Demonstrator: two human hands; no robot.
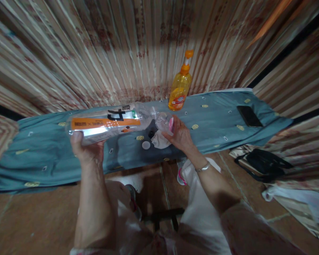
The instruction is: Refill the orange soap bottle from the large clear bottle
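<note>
My left hand [88, 147] is wrapped round a large clear plastic bottle [106, 123] with an orange and silver label, held almost level above the cloth. The neck of this bottle points right and meets a small clear plastic container [163, 121] with a pink end. My right hand [181, 134] is closed round the pink end of that container. Whether the two mouths are joined or only touching, I cannot tell. Below them lie a crumpled white cloth [161, 140], a round white cap [146, 145] and a small black object [151, 133], partly hidden.
A yellow pump bottle [179, 91] with an orange top stands at the back of the teal cloth-covered table [210, 124]. A dark phone [249, 116] lies on the right. A pleated curtain [108, 53] hangs behind. A black bag [263, 163] is at the lower right.
</note>
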